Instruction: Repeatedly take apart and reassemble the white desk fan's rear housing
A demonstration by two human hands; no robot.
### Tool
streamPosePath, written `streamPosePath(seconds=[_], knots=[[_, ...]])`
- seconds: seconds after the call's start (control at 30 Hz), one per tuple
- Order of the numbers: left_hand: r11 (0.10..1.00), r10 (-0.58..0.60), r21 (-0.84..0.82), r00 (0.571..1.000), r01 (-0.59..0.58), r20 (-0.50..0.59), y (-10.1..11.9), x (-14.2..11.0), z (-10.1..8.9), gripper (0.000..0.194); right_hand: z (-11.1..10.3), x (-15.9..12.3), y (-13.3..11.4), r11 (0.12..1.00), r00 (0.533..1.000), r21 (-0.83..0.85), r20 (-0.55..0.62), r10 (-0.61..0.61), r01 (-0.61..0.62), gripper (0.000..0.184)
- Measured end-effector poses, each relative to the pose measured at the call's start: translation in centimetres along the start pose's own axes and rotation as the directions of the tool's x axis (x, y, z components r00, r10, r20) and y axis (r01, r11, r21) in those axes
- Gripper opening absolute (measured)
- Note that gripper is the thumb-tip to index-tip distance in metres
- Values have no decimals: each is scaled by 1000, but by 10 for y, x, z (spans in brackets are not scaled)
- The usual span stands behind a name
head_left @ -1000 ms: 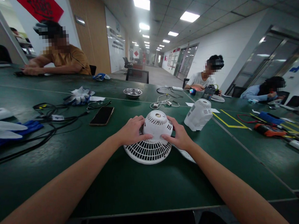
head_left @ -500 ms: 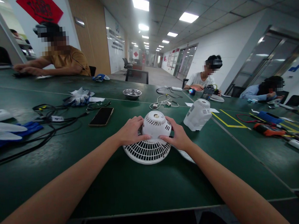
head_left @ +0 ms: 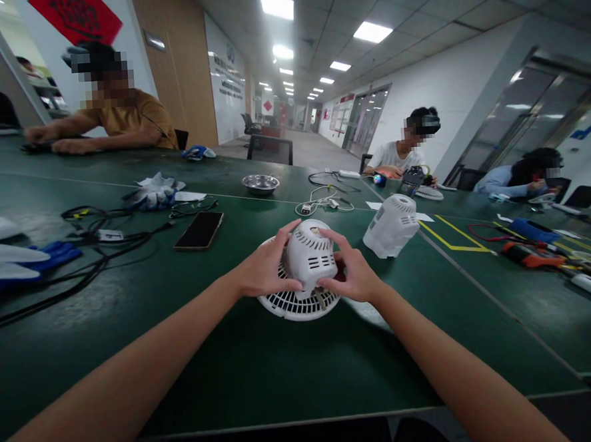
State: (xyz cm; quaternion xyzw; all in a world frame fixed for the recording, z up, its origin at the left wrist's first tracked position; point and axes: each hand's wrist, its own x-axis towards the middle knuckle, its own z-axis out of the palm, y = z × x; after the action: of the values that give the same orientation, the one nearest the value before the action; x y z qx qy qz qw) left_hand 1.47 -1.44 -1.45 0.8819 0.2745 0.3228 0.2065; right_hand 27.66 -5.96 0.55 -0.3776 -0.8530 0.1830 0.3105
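Both my hands are wrapped around a white vented fan motor housing (head_left: 310,257), one on each side. My left hand (head_left: 262,268) grips its left side, the thumb low on the front. My right hand (head_left: 357,270) holds the right side, its fingers near the top. The housing is over a round white fan grille (head_left: 291,308) on the table; whether they are joined I cannot tell. A pale curved part (head_left: 370,314) lies partly hidden beside my right forearm. To the right stands a white slotted fan base (head_left: 393,226), upright.
Left on the green table (head_left: 224,372) are a phone (head_left: 198,231), black cables (head_left: 102,249) and work gloves (head_left: 156,193). A metal bowl (head_left: 260,184) and a white cable (head_left: 324,202) lie farther back. An orange meter (head_left: 532,256) is at right. Several people sit around the table.
The housing has turned and tilted between my hands, so its slotted side now faces me. My fingers have shifted toward its top. The grille has moved slightly right.
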Motion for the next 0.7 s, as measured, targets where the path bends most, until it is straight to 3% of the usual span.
streamPosePath(seconds=[0.07, 0.23, 0.7], knots=[[1000, -2, 17, 1000, 2, -14, 2, 0, 3, 129, 0, 0, -1, 1000, 999, 19, 36, 2, -3, 89], [1000, 16, 15, 999, -15, -29, 10, 0, 4, 128, -1, 0, -2, 997, 997, 77, 77, -26, 20, 91], [998, 55, 24, 998, -55, -7, 26, 1, -4, 109, 1, 1, -3, 995, 997, 103, 74, -5, -3, 92]])
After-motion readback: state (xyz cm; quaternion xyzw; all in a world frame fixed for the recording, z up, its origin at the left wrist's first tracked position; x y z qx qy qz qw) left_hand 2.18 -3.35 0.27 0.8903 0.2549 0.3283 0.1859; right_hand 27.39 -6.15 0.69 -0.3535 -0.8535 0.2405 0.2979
